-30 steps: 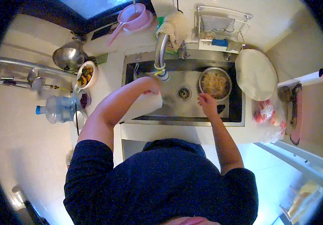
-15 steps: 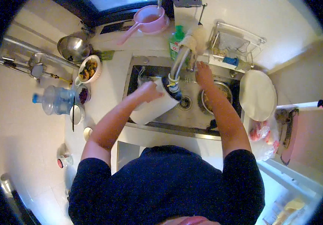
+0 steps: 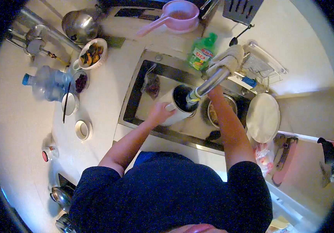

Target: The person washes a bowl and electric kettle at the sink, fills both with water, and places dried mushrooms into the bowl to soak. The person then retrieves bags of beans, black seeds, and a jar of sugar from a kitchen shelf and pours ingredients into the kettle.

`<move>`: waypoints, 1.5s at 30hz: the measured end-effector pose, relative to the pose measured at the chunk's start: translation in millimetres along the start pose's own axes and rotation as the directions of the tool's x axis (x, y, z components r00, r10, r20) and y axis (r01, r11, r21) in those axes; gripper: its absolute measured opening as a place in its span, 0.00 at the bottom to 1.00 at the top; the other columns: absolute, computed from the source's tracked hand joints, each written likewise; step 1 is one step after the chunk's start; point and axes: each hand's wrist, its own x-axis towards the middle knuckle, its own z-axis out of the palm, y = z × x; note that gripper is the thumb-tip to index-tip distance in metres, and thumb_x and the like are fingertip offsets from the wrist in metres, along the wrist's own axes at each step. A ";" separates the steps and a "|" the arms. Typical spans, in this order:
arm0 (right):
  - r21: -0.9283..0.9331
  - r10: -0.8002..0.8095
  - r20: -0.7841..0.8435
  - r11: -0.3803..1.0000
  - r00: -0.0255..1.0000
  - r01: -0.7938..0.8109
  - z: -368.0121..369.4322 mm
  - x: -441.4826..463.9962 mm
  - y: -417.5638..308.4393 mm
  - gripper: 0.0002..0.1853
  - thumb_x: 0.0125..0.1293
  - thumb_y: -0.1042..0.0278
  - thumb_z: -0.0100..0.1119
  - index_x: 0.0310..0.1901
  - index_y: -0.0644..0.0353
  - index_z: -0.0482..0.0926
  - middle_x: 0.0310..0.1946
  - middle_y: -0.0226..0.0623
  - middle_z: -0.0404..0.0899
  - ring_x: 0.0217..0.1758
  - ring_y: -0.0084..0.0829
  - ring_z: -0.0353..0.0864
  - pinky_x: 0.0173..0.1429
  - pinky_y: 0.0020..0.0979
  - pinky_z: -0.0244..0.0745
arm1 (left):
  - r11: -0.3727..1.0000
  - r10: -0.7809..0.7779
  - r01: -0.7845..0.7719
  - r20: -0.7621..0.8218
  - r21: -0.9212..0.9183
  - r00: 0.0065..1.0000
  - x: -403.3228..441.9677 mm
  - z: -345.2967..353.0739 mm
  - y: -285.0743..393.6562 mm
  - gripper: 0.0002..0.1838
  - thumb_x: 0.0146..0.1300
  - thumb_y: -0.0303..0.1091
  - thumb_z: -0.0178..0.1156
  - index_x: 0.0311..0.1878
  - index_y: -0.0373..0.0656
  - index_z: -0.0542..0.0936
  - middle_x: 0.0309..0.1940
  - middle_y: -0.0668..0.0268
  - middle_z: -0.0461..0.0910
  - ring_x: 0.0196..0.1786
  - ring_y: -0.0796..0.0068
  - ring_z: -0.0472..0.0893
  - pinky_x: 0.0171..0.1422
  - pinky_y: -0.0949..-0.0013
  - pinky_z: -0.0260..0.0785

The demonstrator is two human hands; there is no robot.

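Observation:
My left hand (image 3: 162, 113) is closed around the handle of a tall white pitcher (image 3: 179, 116) with a dark inside. The pitcher is over the sink (image 3: 136, 110), its mouth under the tap (image 3: 213, 83). The spout's end reaches the mouth; whether water runs I cannot tell. My right hand (image 3: 216, 93) is behind the tap, near its base, with the fingers hidden. A metal bowl (image 3: 235, 106) sits in the sink beneath my right forearm. At the sink's left lies a clear bag with something dark purple (image 3: 151, 83).
A green detergent bottle (image 3: 203, 52) and a pink strainer (image 3: 180, 17) stand behind the sink. A towel (image 3: 231, 58) hangs over the tap. On the left counter are a bowl of food (image 3: 93, 56), a white bowl with chopsticks (image 3: 70, 104) and a water jug (image 3: 50, 83). An oval white board (image 3: 263, 118) is at right.
The pitcher has gone from tilted to more upright, and my left hand now grips its handle. My right hand has slipped behind the tap in view. The camera has turned.

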 end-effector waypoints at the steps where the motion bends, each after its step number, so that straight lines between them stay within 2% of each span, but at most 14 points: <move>1: -0.123 -0.098 0.022 0.987 0.995 0.100 2.7 2.0 9.1 0.16 0.57 0.54 0.52 0.39 0.58 0.74 0.38 0.47 0.75 0.44 0.45 0.74 0.48 0.39 0.70 | 0.997 0.038 -0.041 -0.039 -0.058 0.999 -1.5 5.5 -7.6 0.18 0.47 0.43 0.66 0.38 0.41 0.80 0.32 0.56 0.81 0.36 0.60 0.80 0.41 0.63 0.70; 5: -0.434 -0.280 0.130 0.847 0.951 0.308 -1.8 -1.0 10.2 0.20 0.55 0.51 0.52 0.43 0.57 0.73 0.42 0.46 0.73 0.47 0.45 0.72 0.51 0.43 0.68 | 0.947 0.064 -0.099 -0.123 -0.305 0.990 -2.1 22.2 -30.2 0.16 0.47 0.41 0.66 0.36 0.40 0.80 0.30 0.58 0.81 0.33 0.65 0.80 0.39 0.65 0.70; 9: -0.541 -0.292 0.200 0.763 0.935 0.354 -3.0 7.6 6.5 0.19 0.54 0.52 0.53 0.41 0.58 0.73 0.40 0.46 0.74 0.44 0.45 0.74 0.48 0.42 0.69 | 0.929 0.016 -0.038 -0.064 -0.369 0.998 -6.0 21.7 -30.9 0.16 0.47 0.40 0.67 0.36 0.41 0.80 0.29 0.60 0.81 0.33 0.70 0.80 0.39 0.67 0.70; 11: -0.562 -0.268 0.218 0.752 0.938 0.345 -1.6 12.3 8.3 0.18 0.53 0.53 0.54 0.40 0.58 0.73 0.38 0.46 0.75 0.43 0.45 0.74 0.46 0.42 0.70 | 0.934 0.003 -0.008 -0.016 -0.358 1.000 -1.4 29.9 -38.5 0.15 0.46 0.40 0.67 0.35 0.41 0.80 0.29 0.60 0.80 0.33 0.70 0.79 0.38 0.67 0.70; 14: -0.581 -0.245 0.232 0.741 0.941 0.336 -0.6 14.0 11.3 0.17 0.53 0.55 0.54 0.39 0.59 0.73 0.36 0.47 0.75 0.41 0.44 0.75 0.44 0.42 0.70 | 0.949 0.017 -0.053 -0.115 -0.312 0.993 -7.8 27.3 -27.5 0.15 0.45 0.39 0.68 0.34 0.41 0.80 0.29 0.60 0.80 0.33 0.69 0.79 0.39 0.67 0.70; 20: -0.601 -0.231 0.232 0.730 0.945 0.326 3.7 16.7 19.8 0.16 0.51 0.57 0.56 0.36 0.60 0.73 0.32 0.47 0.77 0.36 0.44 0.77 0.39 0.41 0.72 | 0.939 0.013 -0.042 -0.087 -0.342 0.996 -1.8 42.4 -42.1 0.15 0.44 0.37 0.68 0.35 0.40 0.79 0.31 0.58 0.80 0.34 0.65 0.79 0.41 0.66 0.70; 23: -0.606 -0.239 0.219 0.727 0.946 0.324 8.0 22.2 30.6 0.15 0.50 0.59 0.57 0.35 0.60 0.73 0.30 0.47 0.77 0.34 0.43 0.78 0.36 0.41 0.72 | 0.836 0.017 0.012 0.048 -0.548 0.999 16.0 86.9 -94.7 0.25 0.48 0.38 0.68 0.48 0.37 0.74 0.39 0.61 0.79 0.41 0.71 0.78 0.46 0.67 0.71; 24: -0.611 -0.220 0.229 0.726 0.948 0.316 8.6 23.3 32.2 0.14 0.50 0.59 0.58 0.34 0.60 0.74 0.30 0.47 0.77 0.34 0.43 0.79 0.35 0.41 0.72 | 0.863 0.013 0.019 0.060 -0.506 0.998 12.2 75.0 -79.9 0.24 0.48 0.37 0.68 0.48 0.38 0.75 0.39 0.62 0.79 0.40 0.73 0.78 0.46 0.67 0.71; 26: -0.645 -0.056 0.291 0.726 0.955 0.239 9.2 23.3 27.0 0.16 0.51 0.60 0.57 0.37 0.62 0.74 0.33 0.49 0.78 0.37 0.44 0.79 0.39 0.41 0.73 | 0.909 0.005 0.031 0.084 -0.415 0.996 4.3 50.8 -54.9 0.22 0.49 0.34 0.67 0.47 0.38 0.75 0.38 0.65 0.79 0.39 0.75 0.77 0.45 0.68 0.70; 29: -0.662 0.052 0.329 0.725 0.943 0.191 -6.2 17.0 -9.6 0.18 0.52 0.60 0.58 0.41 0.63 0.73 0.37 0.50 0.77 0.41 0.44 0.78 0.44 0.41 0.72 | 0.841 0.030 -0.024 0.002 -0.541 1.000 10.0 75.3 -76.4 0.16 0.46 0.33 0.67 0.39 0.39 0.79 0.32 0.60 0.80 0.36 0.72 0.78 0.42 0.69 0.69; 31: -0.671 0.108 0.344 0.723 0.933 0.164 -14.6 13.5 -26.8 0.19 0.52 0.60 0.58 0.42 0.64 0.72 0.38 0.50 0.77 0.42 0.44 0.78 0.45 0.41 0.72 | 0.826 0.023 -0.011 0.015 -0.563 1.000 9.6 77.0 -77.1 0.15 0.46 0.32 0.66 0.38 0.39 0.79 0.31 0.61 0.80 0.36 0.72 0.78 0.42 0.69 0.69; 35: -0.669 0.100 0.326 0.727 0.940 0.154 -12.5 11.0 -19.6 0.19 0.52 0.60 0.58 0.43 0.64 0.72 0.38 0.49 0.77 0.42 0.44 0.77 0.45 0.40 0.72 | 0.849 -0.005 0.019 0.027 -0.529 1.000 5.2 66.0 -64.4 0.13 0.47 0.31 0.65 0.38 0.39 0.79 0.31 0.61 0.80 0.36 0.73 0.78 0.41 0.69 0.70; 38: -0.666 0.084 0.311 0.730 0.947 0.154 -9.9 11.1 -13.6 0.19 0.52 0.61 0.58 0.43 0.64 0.72 0.38 0.49 0.77 0.42 0.43 0.77 0.45 0.40 0.72 | 0.823 0.004 -0.012 -0.016 -0.569 1.000 7.9 74.9 -71.7 0.13 0.47 0.32 0.64 0.38 0.39 0.79 0.32 0.62 0.80 0.35 0.73 0.78 0.41 0.69 0.70; 45: -0.665 0.076 0.294 0.732 0.953 0.147 -7.0 11.6 -6.9 0.19 0.53 0.61 0.58 0.43 0.64 0.72 0.38 0.49 0.77 0.42 0.43 0.77 0.45 0.39 0.72 | 0.877 0.056 -0.073 -0.050 -0.476 0.997 3.2 56.1 -52.9 0.15 0.47 0.32 0.65 0.39 0.39 0.78 0.33 0.60 0.80 0.36 0.71 0.79 0.42 0.69 0.69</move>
